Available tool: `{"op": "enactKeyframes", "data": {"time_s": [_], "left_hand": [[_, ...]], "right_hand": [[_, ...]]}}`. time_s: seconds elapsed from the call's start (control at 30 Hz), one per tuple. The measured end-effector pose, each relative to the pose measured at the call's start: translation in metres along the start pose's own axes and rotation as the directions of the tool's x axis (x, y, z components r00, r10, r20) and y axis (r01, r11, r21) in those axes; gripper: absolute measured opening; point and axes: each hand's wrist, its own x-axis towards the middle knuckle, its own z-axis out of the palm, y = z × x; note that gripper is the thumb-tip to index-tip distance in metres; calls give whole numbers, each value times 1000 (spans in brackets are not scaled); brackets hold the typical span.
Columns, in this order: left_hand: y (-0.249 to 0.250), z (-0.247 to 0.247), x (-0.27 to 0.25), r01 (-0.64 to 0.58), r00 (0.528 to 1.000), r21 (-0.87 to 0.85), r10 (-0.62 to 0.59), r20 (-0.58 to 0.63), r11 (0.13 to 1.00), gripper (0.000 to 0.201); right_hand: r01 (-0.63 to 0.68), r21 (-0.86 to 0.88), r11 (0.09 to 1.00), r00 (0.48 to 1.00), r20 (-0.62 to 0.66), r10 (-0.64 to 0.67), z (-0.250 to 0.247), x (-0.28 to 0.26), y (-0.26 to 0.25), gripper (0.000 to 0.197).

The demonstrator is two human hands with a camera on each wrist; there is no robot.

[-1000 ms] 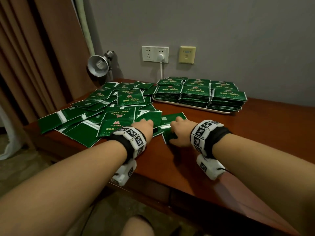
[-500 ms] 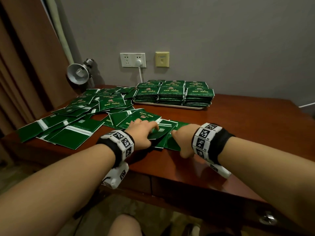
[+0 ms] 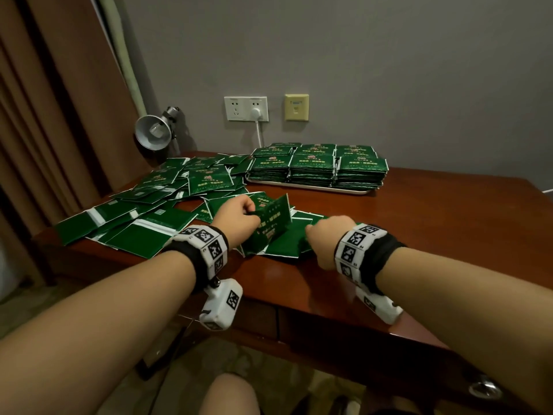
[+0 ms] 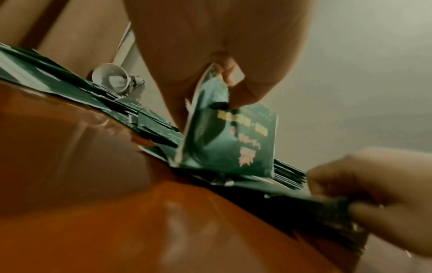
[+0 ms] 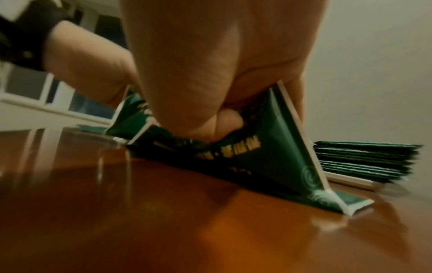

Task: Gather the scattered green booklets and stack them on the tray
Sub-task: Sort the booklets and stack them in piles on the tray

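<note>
Dim, warm indoor light; soft glare on glossy worktop (image 3: 419, 235). Wrist views motion-blurred; head view's edges bow.

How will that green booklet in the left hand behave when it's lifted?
Probably floppy: the booklet bends where the left hand pinches it. Likely light, since fingertips alone raise it. Its glossy cover may slide on the polished table.

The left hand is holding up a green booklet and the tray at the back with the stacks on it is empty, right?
Not quite. The left hand does hold up a green booklet, but the tray at the back is not empty: the head view shows it filled with neat stacks of booklets.
</note>
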Motion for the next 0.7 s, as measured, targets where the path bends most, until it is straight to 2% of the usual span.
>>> {"op": "enactKeyframes", "data": {"time_s": [0.03,0.1,0.2,0.27,0.33,0.43,0.5,0.6,0.7], "left_hand": [[-4,-2,2,35,999,-1,-35,-28,999,16],[-11,-6,4,116,991,102,-108,-74,988,13],[-18,-9,3,164,986,280,-147,-82,946,28],[-20,-9,1,96,995,369,-80,-59,924,36],[-21,-5,0,19,999,423,-32,24,906,39],[-20,3,-2,-34,984,438,-46,171,898,42],[-19,8,-1,-77,969,514,-57,240,854,53],[-16,14,1,-129,960,623,-60,273,772,71],[-9,16,1,-178,954,685,-48,297,706,57]], "right_hand": [[-40,27,999,999,-13,40,-3,2,2,22],[-101,88,991,992,-61,106,-8,5,9,14],[-206,209,956,967,-105,232,-8,9,19,22],[-292,301,908,944,-59,323,-6,11,26,27],[-373,353,858,918,8,395,-3,13,33,23],[-455,371,810,886,99,452,1,16,38,18],[-492,353,796,870,179,459,6,18,38,24],[-479,354,803,876,239,418,9,16,36,38],[-452,323,832,888,255,383,13,19,34,51]]}}
